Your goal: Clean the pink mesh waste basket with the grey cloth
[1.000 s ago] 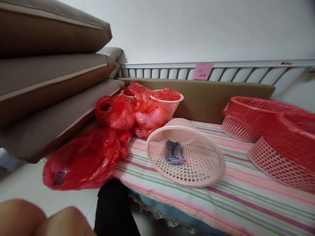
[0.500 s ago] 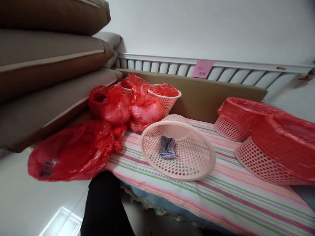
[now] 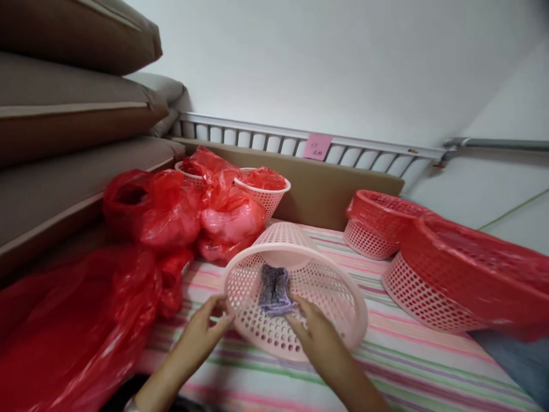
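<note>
A pale pink plastic basket with round holes lies tipped on its side, its mouth facing me. Inside it rests a folded dark grey cloth with a purple edge. My left hand is at the left of the basket's rim, thumb and fingers apart, close to or touching it. My right hand reaches into the mouth, its spread fingertips at the cloth's right lower edge. Whether they touch the cloth I cannot tell for sure.
Red plastic bags and a bag-lined basket crowd the left back. On the right stand two baskets covered in red plastic. A striped sheet lies underneath. Stacked cushions rise at left, and a white railing runs behind.
Both hands have come into view from below, at the tipped basket. The view has shifted closer, with the things now farther left. The cloth stays in the basket.
</note>
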### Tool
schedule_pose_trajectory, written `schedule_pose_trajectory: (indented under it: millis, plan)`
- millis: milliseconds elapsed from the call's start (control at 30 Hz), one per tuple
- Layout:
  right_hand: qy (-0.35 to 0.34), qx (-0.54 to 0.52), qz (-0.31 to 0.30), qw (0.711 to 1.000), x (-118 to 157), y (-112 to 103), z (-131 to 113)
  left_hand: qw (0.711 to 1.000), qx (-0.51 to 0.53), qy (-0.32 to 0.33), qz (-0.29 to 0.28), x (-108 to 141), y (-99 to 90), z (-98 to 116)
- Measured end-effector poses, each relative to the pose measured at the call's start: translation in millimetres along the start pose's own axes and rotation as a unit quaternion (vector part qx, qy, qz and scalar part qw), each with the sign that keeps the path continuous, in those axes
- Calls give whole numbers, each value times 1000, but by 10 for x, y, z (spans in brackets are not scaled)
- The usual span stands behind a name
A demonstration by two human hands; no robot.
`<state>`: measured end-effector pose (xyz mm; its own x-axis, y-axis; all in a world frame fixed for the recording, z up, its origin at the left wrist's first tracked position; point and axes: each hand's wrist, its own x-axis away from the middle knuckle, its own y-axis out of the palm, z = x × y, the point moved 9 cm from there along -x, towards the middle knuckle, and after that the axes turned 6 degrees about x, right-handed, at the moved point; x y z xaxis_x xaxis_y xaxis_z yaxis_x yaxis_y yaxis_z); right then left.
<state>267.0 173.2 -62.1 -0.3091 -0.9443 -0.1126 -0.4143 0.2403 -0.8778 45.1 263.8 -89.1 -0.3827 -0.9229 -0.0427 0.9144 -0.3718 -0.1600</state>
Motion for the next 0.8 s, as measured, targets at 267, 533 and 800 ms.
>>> schedule_pose_trajectory:
  millis: [267, 533, 800]
  plan:
    - [132, 233, 34, 963, -1059, 957, 217, 990, 21, 72, 123, -425, -172, -521]
    - [57, 235, 60, 968, -1198, 1102, 331, 983, 171, -55, -47, -771, 130, -923]
    - [67, 230, 63, 969, -1637, 842, 586, 961, 257, -97, -25, -817, 1077, -1486]
